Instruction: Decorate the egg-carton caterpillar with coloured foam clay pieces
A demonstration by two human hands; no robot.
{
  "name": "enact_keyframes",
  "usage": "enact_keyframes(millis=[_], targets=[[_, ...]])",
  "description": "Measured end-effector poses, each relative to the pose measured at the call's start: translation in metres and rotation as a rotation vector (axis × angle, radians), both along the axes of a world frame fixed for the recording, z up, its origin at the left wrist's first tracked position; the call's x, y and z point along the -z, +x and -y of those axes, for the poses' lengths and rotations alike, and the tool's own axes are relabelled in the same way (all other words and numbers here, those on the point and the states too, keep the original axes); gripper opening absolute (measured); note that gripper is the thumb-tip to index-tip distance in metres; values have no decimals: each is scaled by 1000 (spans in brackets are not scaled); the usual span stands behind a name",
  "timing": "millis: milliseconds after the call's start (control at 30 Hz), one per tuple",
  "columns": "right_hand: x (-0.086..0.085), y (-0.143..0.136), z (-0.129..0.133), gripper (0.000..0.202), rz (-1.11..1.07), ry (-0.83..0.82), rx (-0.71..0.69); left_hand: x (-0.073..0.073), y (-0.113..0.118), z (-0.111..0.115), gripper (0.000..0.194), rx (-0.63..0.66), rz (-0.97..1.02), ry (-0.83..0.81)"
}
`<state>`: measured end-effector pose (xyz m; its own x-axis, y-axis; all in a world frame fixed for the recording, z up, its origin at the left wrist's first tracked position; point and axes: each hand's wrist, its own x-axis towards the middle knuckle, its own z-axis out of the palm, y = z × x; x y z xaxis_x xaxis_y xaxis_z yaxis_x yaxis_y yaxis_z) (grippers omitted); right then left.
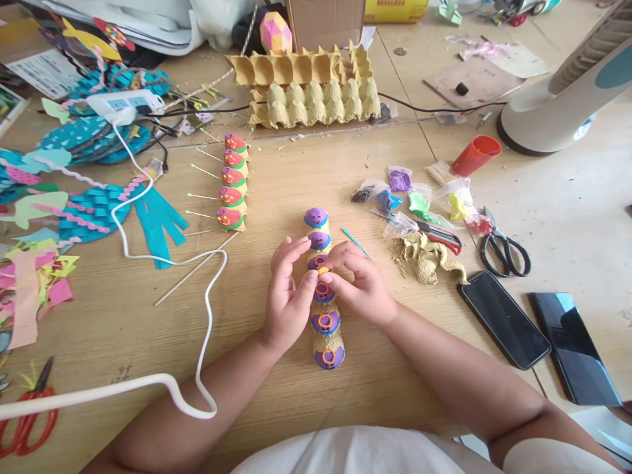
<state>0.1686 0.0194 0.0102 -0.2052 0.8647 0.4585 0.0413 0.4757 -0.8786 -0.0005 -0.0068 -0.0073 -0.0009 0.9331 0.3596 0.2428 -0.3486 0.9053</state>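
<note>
A small orange piece of clay (322, 270) is pinched between the fingertips of my left hand (291, 289) and my right hand (359, 280). Both hands hover over a strip of egg-carton cups (330, 341) that runs away from me down the middle of the table. The cups carry purple clay with blue edges. Orange rings lie on several nearer cups, while the two farthest purple cups (316, 217) show no ring. My fingers partly hide the middle cups. Right of the strip lies a thin blue stick (357, 243).
Red-and-green decorated cups (231, 196) stand at left, near a white cable (210, 316). Egg cartons (323, 104) sit at the back. Right are clay bags (419, 203), a cutter (439, 236), black scissors (503, 250), a red cup (476, 155) and two phones (504, 319).
</note>
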Motion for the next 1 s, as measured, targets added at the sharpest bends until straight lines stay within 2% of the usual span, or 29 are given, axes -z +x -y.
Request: enact_keyframes(millis=[167, 367, 567, 667, 867, 1000], targets=[[0, 1, 1, 18, 43, 4, -38, 0, -1, 0, 44, -3, -13, 8], [-2, 5, 4, 39, 26, 34, -209, 0, -3, -1, 53, 7, -51, 63], [0, 7, 2, 60, -12, 6, -281, 0, -4, -1, 62, 35, -58, 71], [2, 6, 1, 59, -33, -3, -285, 1, -3, -1, 63, 42, -35, 53], [2, 5, 2, 54, -76, -1, -202, 5, -2, 1, 55, 31, 73, -20], [2, 3, 3, 35, -47, -46, -150, 5, 0, 1, 48, 27, 134, -107]])
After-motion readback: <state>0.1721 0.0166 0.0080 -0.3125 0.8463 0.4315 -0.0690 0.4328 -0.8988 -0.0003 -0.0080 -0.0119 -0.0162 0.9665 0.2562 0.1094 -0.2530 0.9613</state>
